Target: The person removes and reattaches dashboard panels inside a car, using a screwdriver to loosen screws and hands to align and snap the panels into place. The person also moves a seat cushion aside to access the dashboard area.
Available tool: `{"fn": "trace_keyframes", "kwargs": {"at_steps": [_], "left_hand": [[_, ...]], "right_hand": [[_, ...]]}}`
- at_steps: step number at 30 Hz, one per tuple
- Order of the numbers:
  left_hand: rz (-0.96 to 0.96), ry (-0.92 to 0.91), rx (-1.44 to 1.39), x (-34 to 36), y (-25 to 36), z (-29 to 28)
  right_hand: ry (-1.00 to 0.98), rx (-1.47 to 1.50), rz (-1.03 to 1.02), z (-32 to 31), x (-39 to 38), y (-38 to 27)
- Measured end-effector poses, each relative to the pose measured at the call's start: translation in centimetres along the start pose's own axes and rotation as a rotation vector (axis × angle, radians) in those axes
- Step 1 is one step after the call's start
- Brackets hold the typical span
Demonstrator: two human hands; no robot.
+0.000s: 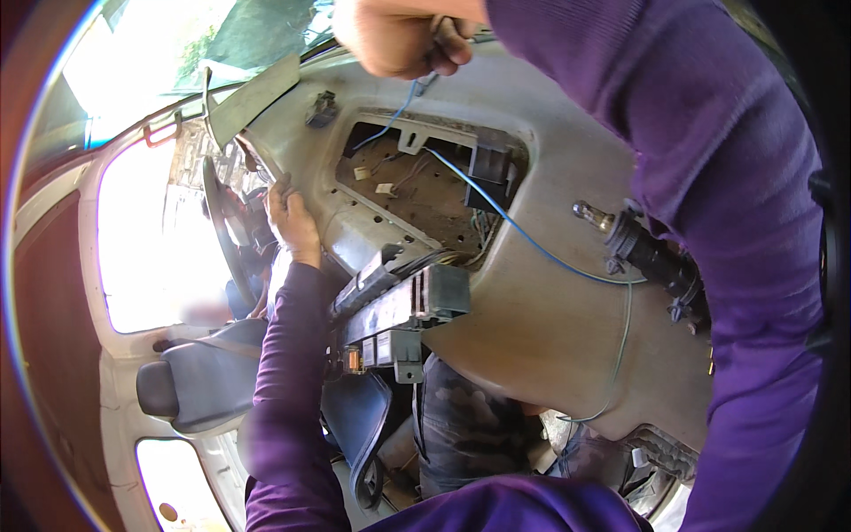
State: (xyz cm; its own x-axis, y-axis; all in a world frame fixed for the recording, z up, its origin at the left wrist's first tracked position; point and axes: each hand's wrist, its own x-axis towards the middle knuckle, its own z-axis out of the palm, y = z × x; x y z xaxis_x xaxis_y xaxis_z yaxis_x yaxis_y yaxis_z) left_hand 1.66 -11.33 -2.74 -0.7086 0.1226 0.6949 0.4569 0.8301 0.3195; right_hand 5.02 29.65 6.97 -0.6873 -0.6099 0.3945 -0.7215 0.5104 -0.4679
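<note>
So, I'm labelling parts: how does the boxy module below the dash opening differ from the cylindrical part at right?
The boxy module is angular, grey and black; the cylindrical part is rounded and mostly black, with a metallic end. In this view, the boxy module's long side slants up rightward, while the cylindrical part slants down rightward. Both show dark casing.

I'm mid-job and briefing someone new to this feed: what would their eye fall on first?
Probably the purple sleeve filling the right side, its curled right hand at the top edge. Next, the opening in the beige panel near the centre, a blue wire trailing rightward from it, and the dark electrical module just below.
</note>
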Motion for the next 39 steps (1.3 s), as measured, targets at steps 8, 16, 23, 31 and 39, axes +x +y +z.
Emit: {"fn": "trace_keyframes", "kwargs": {"at_steps": [8, 16, 23, 31, 39], "left_hand": [[-0.042, 0.016, -0.010, -1.4, 1.6, -1.0], [-0.054, 0.026, -0.007, -1.4, 1.6, -0.8], [-0.058, 0.035, -0.028, -1.3, 2.6, -0.2], [-0.096, 0.061, -0.093, -1.4, 2.5, -0.3], [-0.094, 0.074, -0.095, -1.4, 2.6, -0.1]], "right_hand": [[0.014, 0.138, -0.015, 1.4, -0.5, -0.5], [0.082, -0.211, 0.099, 4.5, 1.2, -3.6], [-0.388, -0.652, 0.399, 6.3, 7.0, -7.1], [-0.032, -1.023, -0.304, 12.4, 11.0, 2.6], [-0.038, -0.686, -0.098, 10.7, 8.9, 0.1]]}}
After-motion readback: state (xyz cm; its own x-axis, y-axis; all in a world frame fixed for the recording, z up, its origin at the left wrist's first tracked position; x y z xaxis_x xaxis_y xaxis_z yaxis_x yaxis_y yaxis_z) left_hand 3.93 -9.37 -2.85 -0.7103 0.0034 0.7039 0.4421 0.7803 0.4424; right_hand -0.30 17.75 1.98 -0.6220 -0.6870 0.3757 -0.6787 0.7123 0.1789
